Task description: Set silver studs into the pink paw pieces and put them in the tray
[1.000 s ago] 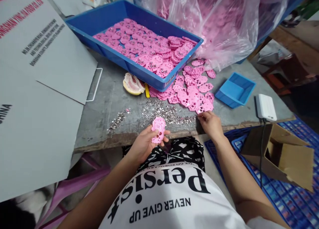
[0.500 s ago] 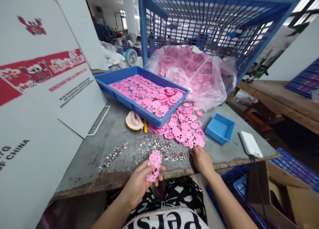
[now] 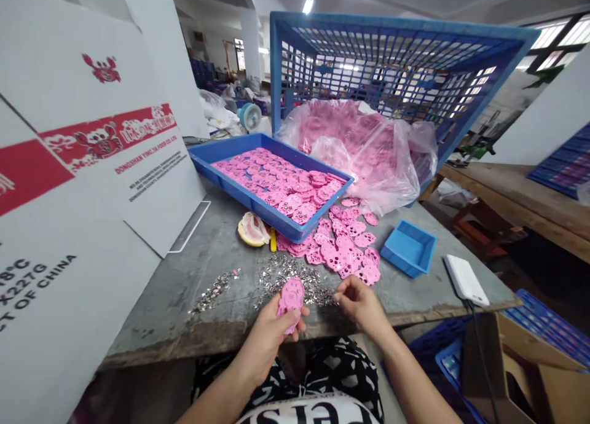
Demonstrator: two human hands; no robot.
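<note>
My left hand (image 3: 271,335) holds a pink plastic piece (image 3: 291,298) upright at the near edge of the grey table (image 3: 184,289). My right hand (image 3: 362,304) hovers just right of it with thumb and fingers pinched over the scatter of small silver metal bits (image 3: 286,276); whether a bit is between the fingertips cannot be told. A loose pile of pink pieces (image 3: 345,249) lies beyond my right hand. The blue tray (image 3: 239,150) behind it holds several more pink pieces.
A large white cardboard box (image 3: 78,184) stands at the left. A clear bag of pink pieces (image 3: 359,147) lies in a tipped blue crate (image 3: 391,49). A small blue tray (image 3: 408,249), a white device (image 3: 465,279), fruit peel (image 3: 251,230) lie on the table. A brown box (image 3: 530,369) sits low right.
The view has tilted up from the lap to the room. My right hand has moved left from the pink pile to the silver bits, fingers now pinched. The left hand keeps its pink piece.
</note>
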